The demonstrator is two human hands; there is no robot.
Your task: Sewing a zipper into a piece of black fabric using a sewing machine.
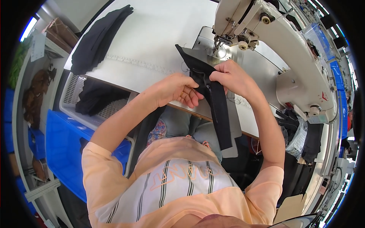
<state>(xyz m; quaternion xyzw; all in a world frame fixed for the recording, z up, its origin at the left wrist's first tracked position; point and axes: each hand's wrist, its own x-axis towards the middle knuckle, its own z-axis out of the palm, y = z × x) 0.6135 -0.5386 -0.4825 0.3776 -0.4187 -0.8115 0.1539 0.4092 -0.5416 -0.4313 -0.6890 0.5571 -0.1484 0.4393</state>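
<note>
A long black fabric piece with a zipper [213,104] hangs over the table's front edge, its upper end lying by the sewing machine's [308,42] needle area. My right hand [232,78] pinches its right edge between thumb and fingers, just below the presser foot [217,45]. On the other side, my left hand [178,90] has its thumb against the fabric's left edge and its fingers curled. The thumb and index finger appear closed on that edge. The fingertips of my right hand are partly hidden behind the fabric.
Stacked black fabric pieces [97,41] lie at the table's far left. A white basket [72,88] with dark fabric stands below them, beside a blue bin [62,146]. Plastic-wrapped dark goods [297,138] are on the right. A printed ruler strip [138,64] crosses the white tabletop [163,32].
</note>
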